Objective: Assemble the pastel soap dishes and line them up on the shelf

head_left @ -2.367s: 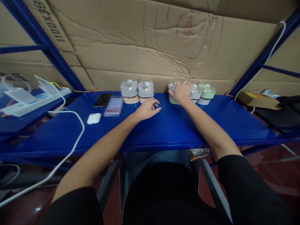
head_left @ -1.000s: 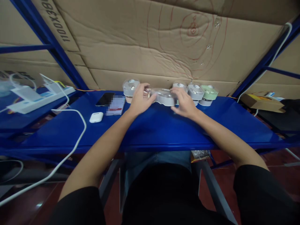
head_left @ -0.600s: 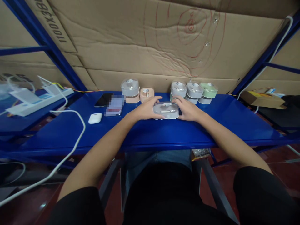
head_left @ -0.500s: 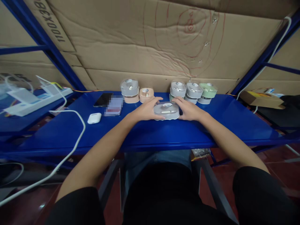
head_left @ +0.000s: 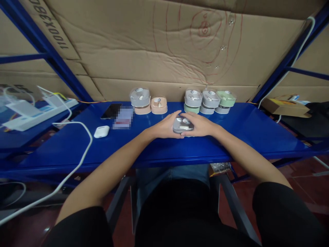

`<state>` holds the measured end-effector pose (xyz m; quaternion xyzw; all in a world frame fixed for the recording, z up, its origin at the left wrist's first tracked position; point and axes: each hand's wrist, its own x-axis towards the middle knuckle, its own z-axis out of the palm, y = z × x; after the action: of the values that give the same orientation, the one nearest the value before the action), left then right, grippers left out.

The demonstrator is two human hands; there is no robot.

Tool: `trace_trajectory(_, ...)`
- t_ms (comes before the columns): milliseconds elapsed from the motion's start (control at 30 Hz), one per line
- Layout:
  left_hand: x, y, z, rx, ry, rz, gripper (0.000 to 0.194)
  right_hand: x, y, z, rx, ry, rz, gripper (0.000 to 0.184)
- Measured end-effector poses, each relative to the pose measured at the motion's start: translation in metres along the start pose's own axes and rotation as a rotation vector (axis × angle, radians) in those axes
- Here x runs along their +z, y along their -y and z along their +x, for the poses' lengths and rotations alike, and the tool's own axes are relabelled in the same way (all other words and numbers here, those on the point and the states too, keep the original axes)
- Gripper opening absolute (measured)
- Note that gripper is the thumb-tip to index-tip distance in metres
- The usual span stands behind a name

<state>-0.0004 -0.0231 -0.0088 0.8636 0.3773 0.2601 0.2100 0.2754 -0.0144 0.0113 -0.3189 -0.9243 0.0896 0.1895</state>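
Observation:
A grey plastic box with a clear lid point(head_left: 183, 124), with a round label and a pale latch on top, sits in front of me near the middle of the blue table. My left hand point(head_left: 166, 127) is curved around its left side, thumb low at the front and fingers at the back. From the right, my right hand point(head_left: 203, 125) wraps over that end of the box, its fingertips close to those of my left hand. Both hands cover the box's ends, and its lower part is mostly hidden.
Behind stand stacked grey boxes point(head_left: 140, 97), an orange box point(head_left: 159, 105), more grey boxes point(head_left: 193, 98) and a green-topped stack point(head_left: 225, 98). To the left lie a white earbud case point(head_left: 101, 131), a dark phone point(head_left: 111, 111) and a white cable point(head_left: 88, 137). Cardboard point(head_left: 128, 61) walls the back.
Both hands have come closer together around the grey box. My right hand has moved left over its top and covers more of it. The view has shifted slightly.

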Motion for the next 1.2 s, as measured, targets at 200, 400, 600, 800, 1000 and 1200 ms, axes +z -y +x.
trace_trajectory(200,-0.003,0.011,0.001,0.016,-0.010,-0.116,0.145,-0.002,0.001,-0.001,-0.022,-0.033,0.016,0.095)
trace_trajectory(400,-0.010,0.007,-0.001,0.085,0.005,-0.057,0.103,-0.048,-0.023,-0.016,0.144,-0.035,-0.005,0.080)
trace_trajectory(600,-0.013,-0.002,-0.004,0.082,0.066,-0.030,0.048,-0.064,-0.048,-0.029,0.406,0.132,-0.045,0.079)
trace_trajectory(800,-0.015,0.001,0.001,0.053,-0.004,-0.178,0.046,-0.066,-0.054,-0.030,0.441,0.125,0.023,0.084)
trace_trajectory(1000,-0.022,0.013,0.006,0.011,-0.210,-0.144,0.046,-0.067,-0.063,-0.031,0.479,0.104,0.034,0.089)
trace_trajectory(1200,-0.018,0.020,0.009,-0.050,-0.312,-0.075,0.050,-0.056,-0.074,-0.030,0.434,0.119,-0.010,0.088)
